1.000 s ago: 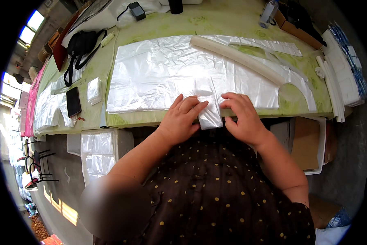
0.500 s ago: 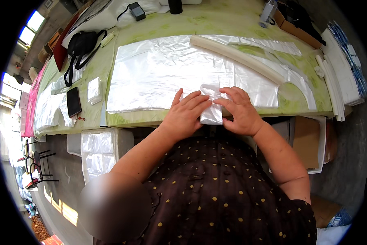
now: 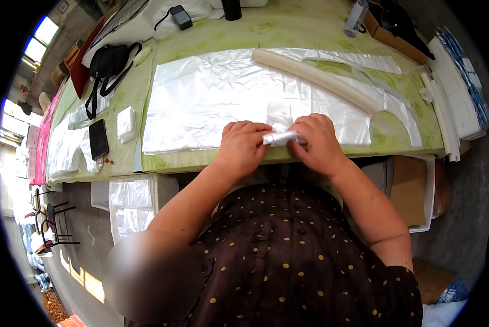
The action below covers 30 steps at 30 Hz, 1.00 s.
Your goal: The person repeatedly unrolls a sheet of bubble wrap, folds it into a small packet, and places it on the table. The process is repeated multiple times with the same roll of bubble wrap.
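Observation:
A narrow strip of thin whitish plastic film (image 3: 279,138), its near end folded into a small bundle, is between my two hands at the table's near edge. My left hand (image 3: 241,146) closes its fingers on the bundle's left end. On the other end, the thumb and curled fingers of my right hand (image 3: 317,143) grip it. The strip's flat far part lies on a broad stack of the same plastic sheets (image 3: 201,98). Across that stack, beyond my right hand, rests a long pale tube (image 3: 316,79), slanting down to the right.
Left of the stack lie a small folded plastic packet (image 3: 126,124), a black phone (image 3: 98,137) and a black bag (image 3: 109,61). Below the table stand a bin of folded packets (image 3: 131,200) and a white-rimmed box (image 3: 431,191). A bottle (image 3: 356,17) stands at the far right.
The strip's near end, hanging flat toward me before, is now folded up into a bundle. My fingers have gone from spread to closed on it.

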{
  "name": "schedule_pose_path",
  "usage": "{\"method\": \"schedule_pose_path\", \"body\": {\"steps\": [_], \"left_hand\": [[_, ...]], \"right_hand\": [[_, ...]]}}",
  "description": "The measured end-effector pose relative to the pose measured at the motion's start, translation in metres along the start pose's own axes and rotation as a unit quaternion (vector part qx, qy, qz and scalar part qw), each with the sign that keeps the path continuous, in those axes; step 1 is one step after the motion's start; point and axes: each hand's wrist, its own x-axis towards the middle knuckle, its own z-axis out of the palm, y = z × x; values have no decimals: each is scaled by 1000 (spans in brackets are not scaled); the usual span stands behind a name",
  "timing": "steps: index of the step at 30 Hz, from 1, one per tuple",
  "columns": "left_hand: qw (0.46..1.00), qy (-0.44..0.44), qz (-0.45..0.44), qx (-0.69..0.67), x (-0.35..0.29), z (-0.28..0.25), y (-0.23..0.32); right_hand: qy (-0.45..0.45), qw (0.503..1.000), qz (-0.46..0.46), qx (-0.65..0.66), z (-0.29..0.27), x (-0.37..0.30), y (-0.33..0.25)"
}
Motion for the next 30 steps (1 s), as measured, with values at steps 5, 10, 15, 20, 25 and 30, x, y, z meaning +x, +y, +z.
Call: {"method": "schedule_pose_path", "body": {"steps": [5, 10, 15, 20, 25, 30], "left_hand": [[999, 20, -41, 14, 5, 3, -4], [998, 12, -13, 68, 11, 1, -1], [996, 25, 50, 63, 4, -3, -4], [997, 41, 59, 18, 1, -3, -5], [997, 43, 54, 28, -3, -2, -7], [997, 66, 39, 34, -3, 0, -6]], "right_hand": [[-19, 997, 70, -7, 7, 4, 6], [23, 994, 102, 8, 11, 4, 0], [6, 999, 37, 23, 5, -2, 3], [33, 999, 30, 11, 7, -3, -2], [21, 1000, 12, -4, 8, -3, -1], [23, 999, 21, 6, 10, -2, -1]]}}
